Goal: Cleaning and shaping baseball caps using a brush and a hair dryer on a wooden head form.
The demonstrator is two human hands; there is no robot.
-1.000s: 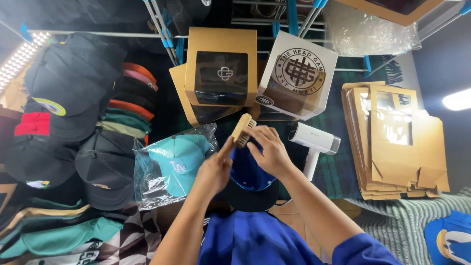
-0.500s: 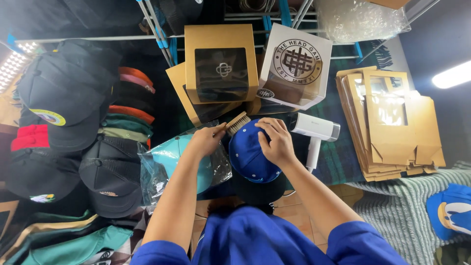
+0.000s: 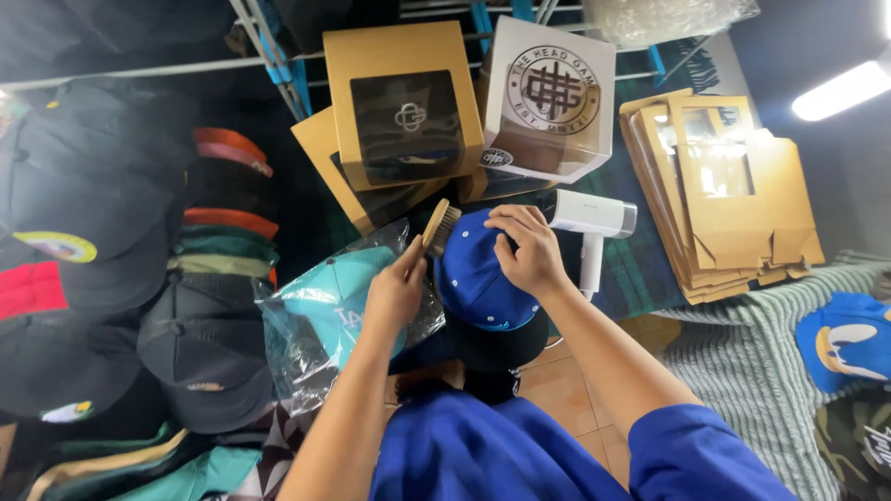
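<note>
Brush (image 3: pixel 439 226) left of cap (image 3: pixel 478 278); bagged cap (image 3: pixel 325 311) further left, boxes (image 3: pixel 404 107) behind

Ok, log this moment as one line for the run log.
left hand: holds wooden brush, bristles at blue cap | right hand: grips cap crown | bagged teal cap at left

The left hand (image 3: pixel 394 295) is gripping a wooden brush (image 3: pixel 439 227), bristles touching the blue cap (image 3: pixel 475 278) — the right hand (image 3: pixel 527 252) is steadying its crown. A bagged teal cap (image 3: pixel 325 311) is lying just beside — a white handheld steamer (image 3: pixel 588 223) opposite.
</note>
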